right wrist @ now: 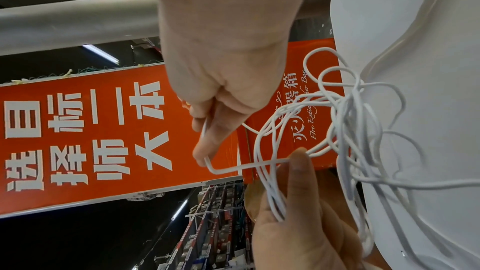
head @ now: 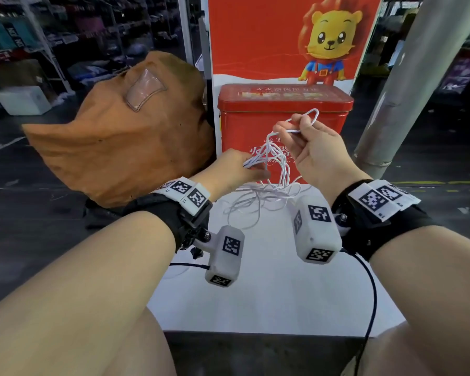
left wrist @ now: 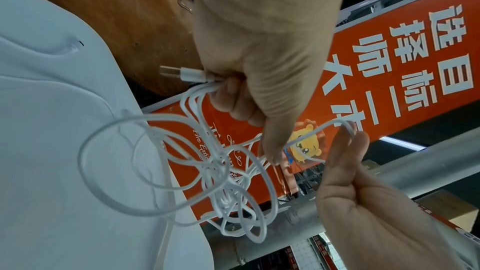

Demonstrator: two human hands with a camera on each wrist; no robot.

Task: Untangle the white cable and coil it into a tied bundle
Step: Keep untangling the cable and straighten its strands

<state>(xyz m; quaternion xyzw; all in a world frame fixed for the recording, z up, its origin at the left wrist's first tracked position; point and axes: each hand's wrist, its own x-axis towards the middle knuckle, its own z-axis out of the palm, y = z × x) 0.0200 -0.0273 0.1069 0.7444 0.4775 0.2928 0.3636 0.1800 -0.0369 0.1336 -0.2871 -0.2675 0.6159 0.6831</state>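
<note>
A tall red poster point(head: 269, 36) with a cartoon lion stands upright, and directly in front of its foot sits a red metal box point(head: 282, 109) with a glossy lid and white lettering; this box serves as the landmark. To the box's left slumps a large bag of coarse orange-brown cloth point(head: 125, 137), creased, with a clear plastic pocket stitched onto it. To the box's right rises a smooth grey metal post point(head: 407, 85). In front of the box lies the white counter point(head: 269, 289), matte and smooth with a rounded edge. The white cable point(head: 276, 169) is thin, round and rubbery, a snarl of many crossing loops: its upper part hangs in the air before the box's front face, while its lower loops rest slack on the counter just in front of the box. The left hand point(head: 234, 169), low before the box's left corner, has its grip closed around several gathered strands, a white USB plug point(left wrist: 182, 73) with a metal tip poking out beside the thumb. The right hand point(head: 318, 150), higher before the box's right half, pinches a single narrow loop, apparently between thumb and forefinger, though the fingertips partly hide it.
</note>
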